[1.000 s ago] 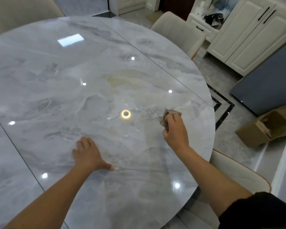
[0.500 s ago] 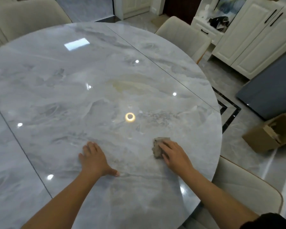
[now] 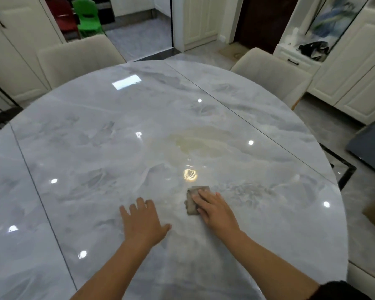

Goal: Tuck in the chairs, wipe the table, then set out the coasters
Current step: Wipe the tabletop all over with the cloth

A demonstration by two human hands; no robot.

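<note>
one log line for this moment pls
step: wipe table | right hand flat, pressing grey-brown cloth on glossy grey marble table | left hand flat on table

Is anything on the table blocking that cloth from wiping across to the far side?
Nothing visible. The right hand presses the small grey-brown cloth flat on the glossy grey marble table; ahead lie only light reflections and a yellowish patch. The left hand rests beside it, apart.
</note>
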